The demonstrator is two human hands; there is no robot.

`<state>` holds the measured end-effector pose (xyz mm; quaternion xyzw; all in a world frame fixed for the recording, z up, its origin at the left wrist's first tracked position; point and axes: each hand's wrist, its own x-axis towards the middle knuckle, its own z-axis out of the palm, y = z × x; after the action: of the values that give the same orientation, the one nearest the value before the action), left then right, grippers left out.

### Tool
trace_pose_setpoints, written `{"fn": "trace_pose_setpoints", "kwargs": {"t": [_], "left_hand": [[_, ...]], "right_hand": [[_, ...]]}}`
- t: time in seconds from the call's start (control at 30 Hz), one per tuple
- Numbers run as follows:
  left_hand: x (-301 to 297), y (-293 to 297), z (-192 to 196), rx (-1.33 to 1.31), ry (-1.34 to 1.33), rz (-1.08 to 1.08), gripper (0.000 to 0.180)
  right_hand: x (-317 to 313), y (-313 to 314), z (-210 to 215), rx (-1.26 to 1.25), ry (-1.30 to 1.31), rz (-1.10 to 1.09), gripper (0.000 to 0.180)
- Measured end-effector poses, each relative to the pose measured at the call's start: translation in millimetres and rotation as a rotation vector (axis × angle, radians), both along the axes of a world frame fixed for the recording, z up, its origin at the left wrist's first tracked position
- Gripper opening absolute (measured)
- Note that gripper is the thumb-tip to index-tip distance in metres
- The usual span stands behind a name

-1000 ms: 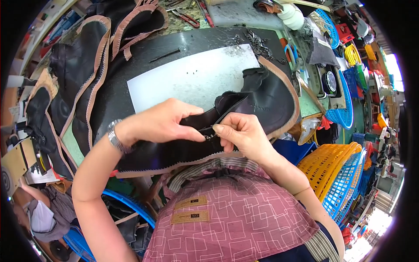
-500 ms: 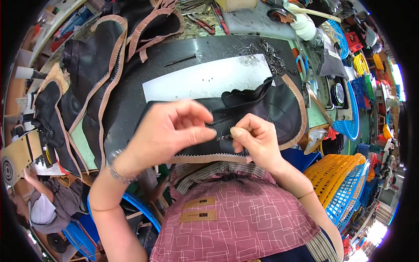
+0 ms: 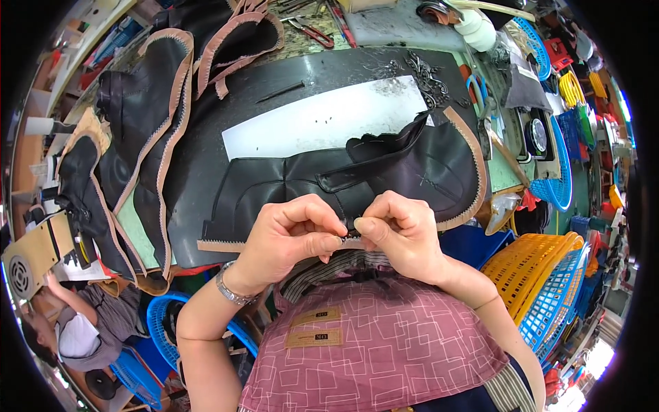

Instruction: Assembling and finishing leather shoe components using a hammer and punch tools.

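My left hand [image 3: 288, 237] and my right hand [image 3: 406, 233] meet fingertip to fingertip near the board's front edge. Each is closed in a pinch of thumb and forefinger. Between them is a small dark metal piece [image 3: 349, 234], mostly covered by the fingers, so its exact kind does not show. Beneath lies a black leather boot upper [image 3: 250, 182] with a brownish, zigzag-cut edge [image 3: 467, 154]. A strap with a scalloped end crosses its middle. Just beyond it, a white sheet [image 3: 302, 123] carries a few tiny dark bits.
Dark metal chain-like pieces [image 3: 429, 86] are heaped at the board's far right, and a dark rod [image 3: 280, 92] lies farther left. More black uppers [image 3: 141, 103] pile up at left. Red-handled pliers [image 3: 317, 34] lie behind. Orange baskets [image 3: 532, 268] stand at right; another person [image 3: 93, 323] sits at left.
Both hands have drawn nearer to me. My left hand, held loosely apart before, now pinches beside the right at the small metal piece. More of the upper shows.
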<state>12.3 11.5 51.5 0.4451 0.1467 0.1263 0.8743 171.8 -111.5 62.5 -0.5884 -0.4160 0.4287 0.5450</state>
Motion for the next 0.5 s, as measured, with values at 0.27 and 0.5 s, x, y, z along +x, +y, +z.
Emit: {"fn": "trace_pose_setpoints", "kwargs": {"t": [0.27,0.5], "left_hand": [[1,-12,4,0.296,0.111,0.114,0.012],[-1,-21,-5,0.552,0.044,0.223,0.016]], "right_hand": [[-1,-1,-1,-0.017,0.015,-0.065,0.015],[-1,-1,0,0.015,-0.09,-0.061,0.017]]}}
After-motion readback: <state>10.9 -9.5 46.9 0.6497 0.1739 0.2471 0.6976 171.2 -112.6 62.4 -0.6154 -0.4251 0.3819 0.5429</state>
